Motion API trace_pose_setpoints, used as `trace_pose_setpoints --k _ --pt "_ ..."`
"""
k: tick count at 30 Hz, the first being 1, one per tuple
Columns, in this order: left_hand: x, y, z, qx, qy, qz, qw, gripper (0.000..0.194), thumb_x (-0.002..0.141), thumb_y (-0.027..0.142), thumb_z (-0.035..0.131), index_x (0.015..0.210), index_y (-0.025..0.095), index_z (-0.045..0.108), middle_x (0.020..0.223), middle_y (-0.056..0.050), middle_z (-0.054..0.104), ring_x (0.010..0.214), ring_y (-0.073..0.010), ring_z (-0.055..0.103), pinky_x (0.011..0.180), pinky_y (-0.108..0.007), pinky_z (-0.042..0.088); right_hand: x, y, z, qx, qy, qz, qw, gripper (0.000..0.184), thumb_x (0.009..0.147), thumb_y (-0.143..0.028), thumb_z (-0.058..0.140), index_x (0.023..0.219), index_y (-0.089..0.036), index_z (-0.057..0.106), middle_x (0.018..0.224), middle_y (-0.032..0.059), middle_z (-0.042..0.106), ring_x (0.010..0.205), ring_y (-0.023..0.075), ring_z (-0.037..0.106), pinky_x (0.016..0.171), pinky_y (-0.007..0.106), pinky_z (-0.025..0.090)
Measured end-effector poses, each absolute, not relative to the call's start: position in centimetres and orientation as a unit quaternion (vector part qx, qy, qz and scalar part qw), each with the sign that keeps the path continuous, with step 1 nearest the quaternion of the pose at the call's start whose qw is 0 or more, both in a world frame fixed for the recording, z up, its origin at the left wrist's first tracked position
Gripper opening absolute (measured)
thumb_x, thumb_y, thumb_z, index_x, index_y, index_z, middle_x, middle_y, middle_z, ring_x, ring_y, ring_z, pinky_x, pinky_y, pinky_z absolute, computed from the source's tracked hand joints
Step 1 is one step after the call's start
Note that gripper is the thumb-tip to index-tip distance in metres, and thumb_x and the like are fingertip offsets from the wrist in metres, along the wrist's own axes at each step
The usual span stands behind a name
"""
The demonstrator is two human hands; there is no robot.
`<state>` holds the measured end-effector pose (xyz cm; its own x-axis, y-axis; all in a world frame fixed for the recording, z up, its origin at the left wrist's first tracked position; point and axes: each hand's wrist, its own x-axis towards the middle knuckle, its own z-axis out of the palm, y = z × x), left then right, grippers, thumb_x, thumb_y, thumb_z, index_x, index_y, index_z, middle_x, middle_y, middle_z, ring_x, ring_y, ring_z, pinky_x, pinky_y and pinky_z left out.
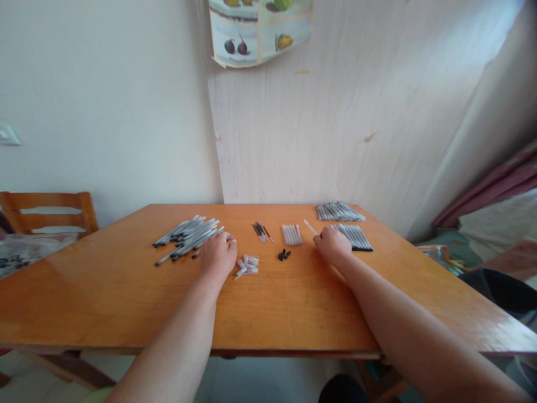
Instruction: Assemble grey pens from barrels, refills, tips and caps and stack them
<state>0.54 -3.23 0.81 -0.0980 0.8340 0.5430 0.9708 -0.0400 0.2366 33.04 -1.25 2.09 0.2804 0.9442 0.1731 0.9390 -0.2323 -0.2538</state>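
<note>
My right hand (334,244) pinches a clear pen barrel (309,226), its far end tilted up and left. Just beyond that hand, a row of capped pens (356,237) lies side by side with black ends toward me. My left hand (217,256) rests curled at the right edge of a loose pile of pens (188,235); what its fingers hold, if anything, is hidden. Small white caps or sleeves (248,265) lie right of it. Between the hands are dark thin refills (262,231), a row of clear barrels (291,235) and small black plugs (284,255).
A further stack of pens (339,211) lies at the table's back right. The wooden table (289,313) meets the wall behind. A chair (50,211) with a plastic bag stands at left. At the right edge are a black rounded object (499,288) and another person's arm (509,260).
</note>
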Motion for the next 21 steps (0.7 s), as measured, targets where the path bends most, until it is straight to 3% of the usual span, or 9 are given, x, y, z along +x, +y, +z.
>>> trace_pose_setpoints --k 8,13,16,18,21 --pt "2.8 -4.6 2.0 -0.716 -0.568 -0.381 0.140 0.030 0.089 0.029 0.051 0.116 0.020 0.059 0.113 -0.010 0.066 0.110 -0.0269 0.055 0.100 -0.041 0.039 30.4 -3.2 2.6 -0.604 -0.716 0.044 0.347 0.016 0.082 -0.032 0.053 0.077 -0.018 0.060 0.071 0.0041 0.066 0.065 0.0152 0.058 0.057 0.024 0.035" --pt "4.9 -6.2 2.8 -0.799 -0.463 -0.347 0.165 0.050 0.084 0.037 0.063 0.132 0.027 0.052 0.127 -0.008 0.063 0.119 -0.0294 0.050 0.100 -0.047 0.035 27.5 -4.5 2.5 -0.483 -0.773 0.146 0.385 0.012 0.081 -0.029 0.057 0.077 -0.018 0.059 0.063 -0.0015 0.057 0.057 0.0113 0.050 0.054 0.022 0.034" --pt "5.8 -6.7 2.8 -0.827 -0.437 -0.311 0.168 0.040 0.086 0.035 0.062 0.126 0.031 0.058 0.123 -0.005 0.066 0.120 -0.0294 0.048 0.097 -0.049 0.032 26.7 -4.8 2.4 -0.452 -0.773 0.201 0.397 0.013 0.082 -0.030 0.058 0.079 -0.017 0.059 0.062 -0.0023 0.056 0.057 0.0107 0.049 0.054 0.022 0.035" --pt "5.9 -6.8 2.7 -0.833 -0.437 -0.297 0.166 0.027 0.090 0.032 0.056 0.116 0.032 0.064 0.112 -0.005 0.070 0.114 -0.0278 0.051 0.095 -0.049 0.031 26.5 -4.8 2.3 -0.442 -0.764 0.244 0.402 0.016 0.083 -0.032 0.057 0.081 -0.017 0.059 0.062 -0.0024 0.056 0.057 0.0106 0.049 0.054 0.022 0.036" --pt "5.3 -6.4 2.6 -0.817 -0.468 -0.294 0.166 0.023 0.094 0.031 0.048 0.107 0.030 0.067 0.098 -0.005 0.072 0.103 -0.0264 0.054 0.092 -0.047 0.032 26.6 -4.5 2.4 -0.440 -0.744 0.287 0.413 0.020 0.085 -0.036 0.053 0.088 -0.016 0.058 0.067 -0.0012 0.059 0.059 0.0113 0.053 0.056 0.022 0.039"
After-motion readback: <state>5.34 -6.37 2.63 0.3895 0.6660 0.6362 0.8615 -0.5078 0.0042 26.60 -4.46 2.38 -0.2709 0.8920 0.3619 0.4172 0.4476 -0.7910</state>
